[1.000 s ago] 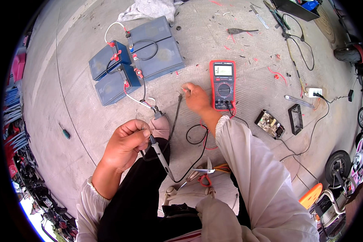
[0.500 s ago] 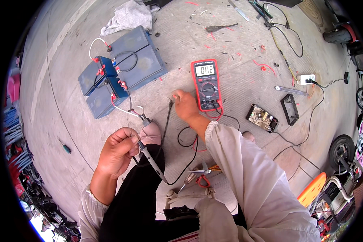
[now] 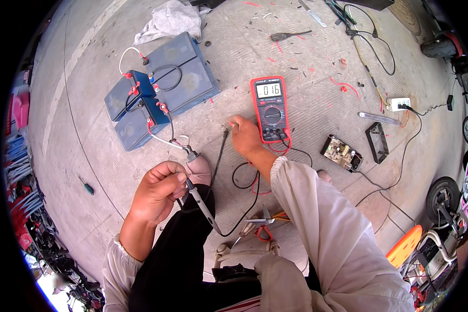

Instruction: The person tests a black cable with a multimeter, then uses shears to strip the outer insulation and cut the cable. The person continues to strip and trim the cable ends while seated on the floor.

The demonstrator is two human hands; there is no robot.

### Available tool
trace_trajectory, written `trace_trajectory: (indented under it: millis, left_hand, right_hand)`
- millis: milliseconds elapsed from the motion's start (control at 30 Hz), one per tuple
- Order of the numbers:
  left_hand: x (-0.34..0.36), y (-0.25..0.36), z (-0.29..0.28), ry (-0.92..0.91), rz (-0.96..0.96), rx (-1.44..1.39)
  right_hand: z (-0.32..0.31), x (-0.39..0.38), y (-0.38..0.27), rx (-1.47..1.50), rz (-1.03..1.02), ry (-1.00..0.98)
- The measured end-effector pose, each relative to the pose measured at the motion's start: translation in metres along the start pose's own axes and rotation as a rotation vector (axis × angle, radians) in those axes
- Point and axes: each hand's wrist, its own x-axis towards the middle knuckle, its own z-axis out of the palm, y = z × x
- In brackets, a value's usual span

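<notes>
My left hand (image 3: 158, 193), fingers pinched, holds the tip end of a grey and black test probe (image 3: 202, 209) over my left knee. The probe slants down, and its black lead loops away to the right. A thin dark cable passes close by those fingers. On the floor side, my right hand (image 3: 246, 137) has its fingers curled beside the bare end of a black cable (image 3: 225, 134); whether anything is gripped there is hidden. Just right of it lies a red-framed multimeter (image 3: 270, 109), its display lit and leads plugged in at the bottom.
Several wired blue-grey batteries (image 3: 184, 78) stand at left, a grey cloth (image 3: 170, 22) behind them. An opened circuit board (image 3: 342, 153), its black case half (image 3: 377, 142) and a white power strip (image 3: 399, 104) lie right. Scissors (image 3: 263, 222) lie near my feet. Wire scraps litter the floor.
The multimeter's display shows a different reading. Both hands keep nearly the same places, and the whole view has shifted slightly.
</notes>
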Motion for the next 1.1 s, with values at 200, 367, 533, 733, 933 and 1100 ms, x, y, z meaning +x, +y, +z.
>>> trace_trajectory:
  millis: [200,367,533,733,933,1100]
  left_hand:
    - [-0.0004,-0.0011,-0.0028,-0.001,0.003,-0.033]
    - [-0.0007,-0.0004,-0.0021,-0.012,0.005,-0.042]
    - [-0.0007,0.0009,-0.0008,-0.013,0.001,-0.048]
    - [-0.0006,0.0007,-0.0001,0.004,-0.003,-0.013]
    - [-0.0009,0.0005,-0.0012,0.003,-0.008,-0.019]
    - [-0.0010,0.0005,-0.0013,-0.002,-0.003,-0.042]
  right_hand:
    - [0.0010,-0.0005,-0.0010,0.001,0.012,0.005]
    - [0.0019,0.0003,0.0013,-0.003,0.001,0.016]
    - [0.0014,0.0000,0.0028,-0.008,-0.002,0.025]
    - [0.0003,-0.0001,0.0017,-0.051,-0.038,0.047]
    - [0.0020,0.0004,0.0033,0.001,-0.015,0.021]
    - [0.0022,0.0003,0.0047,-0.004,-0.032,0.031]
